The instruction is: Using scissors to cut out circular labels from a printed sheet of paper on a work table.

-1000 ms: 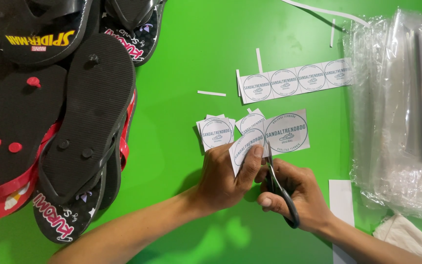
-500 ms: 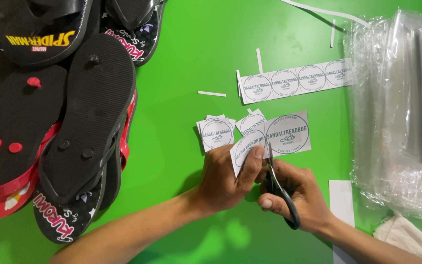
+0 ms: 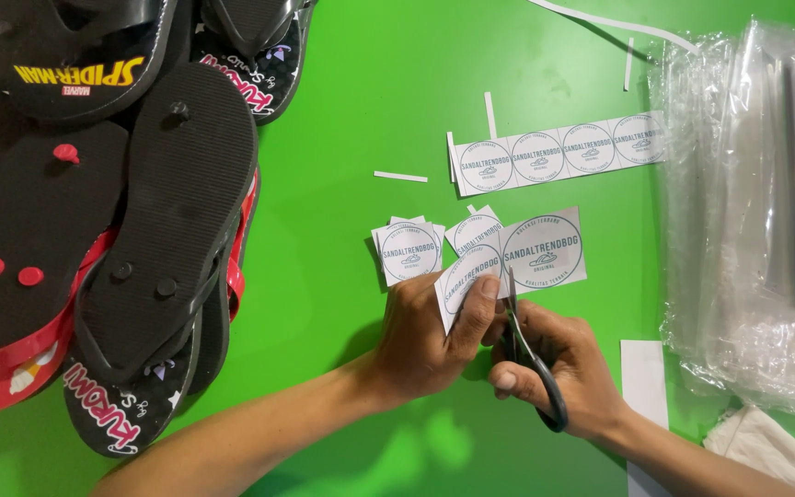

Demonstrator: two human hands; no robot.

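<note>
— Which step is this?

— Mid-cut, I'd judge. The left hand (image 3: 430,327) pinches a paper label strip (image 3: 508,267) just above the green tabletop (image 3: 342,184); the right hand (image 3: 554,368) is clenched around black scissors (image 3: 531,354), blades at the line between two round labels.

— What would the next move call for?

— Probably closing the blades straight along that gap.

— How does it lie?

— Long axis roughly left-right, tilted slightly; scissors point away from the person. Cut labels (image 3: 407,250) lie just beside it.
</note>
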